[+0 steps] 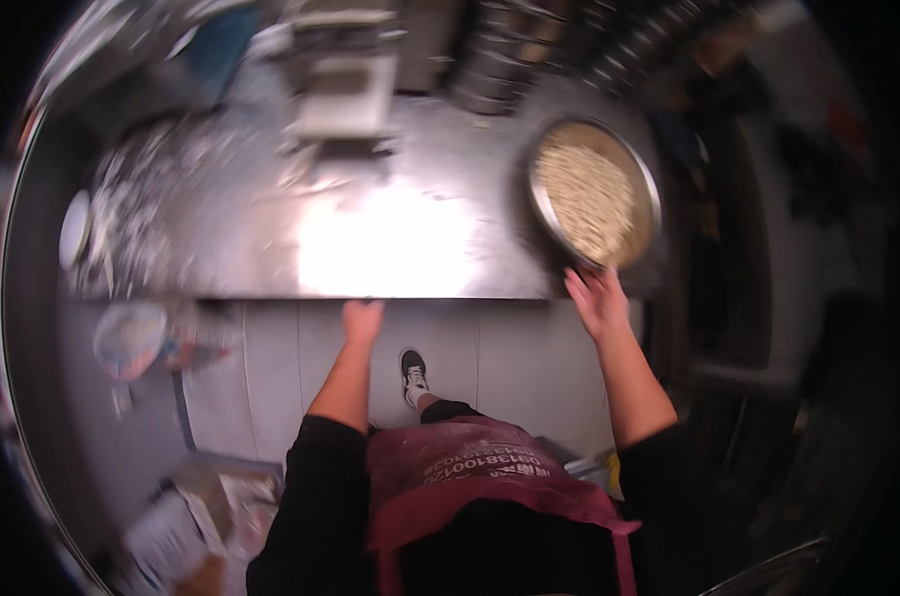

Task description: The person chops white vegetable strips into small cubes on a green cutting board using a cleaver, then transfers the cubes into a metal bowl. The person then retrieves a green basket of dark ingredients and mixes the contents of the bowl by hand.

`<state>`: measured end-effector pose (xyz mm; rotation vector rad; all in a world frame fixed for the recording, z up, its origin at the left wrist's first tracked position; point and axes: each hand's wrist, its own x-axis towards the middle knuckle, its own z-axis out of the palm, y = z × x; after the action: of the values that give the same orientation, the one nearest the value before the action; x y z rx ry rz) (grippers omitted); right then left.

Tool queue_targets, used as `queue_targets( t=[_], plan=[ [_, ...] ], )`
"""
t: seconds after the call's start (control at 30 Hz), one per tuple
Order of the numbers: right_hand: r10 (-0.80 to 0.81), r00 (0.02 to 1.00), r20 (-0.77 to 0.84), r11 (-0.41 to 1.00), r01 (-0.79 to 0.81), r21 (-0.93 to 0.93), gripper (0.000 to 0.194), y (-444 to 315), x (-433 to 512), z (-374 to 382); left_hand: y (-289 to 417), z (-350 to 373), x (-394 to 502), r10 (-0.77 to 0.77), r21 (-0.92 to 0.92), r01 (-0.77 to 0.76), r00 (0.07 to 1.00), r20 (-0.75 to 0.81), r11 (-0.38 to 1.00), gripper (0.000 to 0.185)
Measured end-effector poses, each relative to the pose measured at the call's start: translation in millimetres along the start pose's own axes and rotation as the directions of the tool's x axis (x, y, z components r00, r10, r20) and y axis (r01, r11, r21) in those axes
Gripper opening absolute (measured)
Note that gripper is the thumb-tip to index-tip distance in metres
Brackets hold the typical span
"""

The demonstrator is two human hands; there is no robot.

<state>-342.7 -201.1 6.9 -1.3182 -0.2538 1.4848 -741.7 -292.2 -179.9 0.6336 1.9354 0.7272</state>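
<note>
A large round metal bowl (650, 195) stands towards the right end of the stainless steel worktop (264, 246). In it lies a heap of pale, grainy food (585, 197), too blurred to name exactly. My right hand (601, 302) is at the near rim of this bowl, fingers spread; whether they press on the rim is unclear. My left hand (363, 320) is at the front edge of the worktop, left of the middle, its fingertips partly hidden; I cannot tell whether it grips the edge. White powder, probably flour, covers the left part of the worktop.
A machine with a pale tray (349, 93) stands at the back of the worktop, stacked round metal containers (491, 71) to its right. A white dish (75, 229) lies at the far left. Below left are a tub (131, 335) and an open box (230, 484) with packages.
</note>
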Motion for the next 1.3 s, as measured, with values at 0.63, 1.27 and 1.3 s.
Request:
queue_targets(
  t=[0.63,1.27,1.3],
  plan=[
    [0.029,0.813,0.581,-0.354,0.552,-0.755,0.03,144.4,-76.5,171.2,-361.7,-343.8,-336.2,-0.289,0.468,0.474,0.863,-0.414,0.746,0.066],
    [0.05,0.641,0.766,-0.767,0.516,-0.381,0.022,21.8,214.0,282.2,-242.8,-214.8,-271.0,-0.678,-0.01,0.954,0.205,-0.706,0.3,0.112],
    [0.081,0.631,0.772,-0.752,0.547,-0.368,0.02,13.3,203.4,279.8,-233.8,-216.1,-271.3,-0.669,-0.029,0.944,0.211,-0.712,0.329,0.111]
  ],
)
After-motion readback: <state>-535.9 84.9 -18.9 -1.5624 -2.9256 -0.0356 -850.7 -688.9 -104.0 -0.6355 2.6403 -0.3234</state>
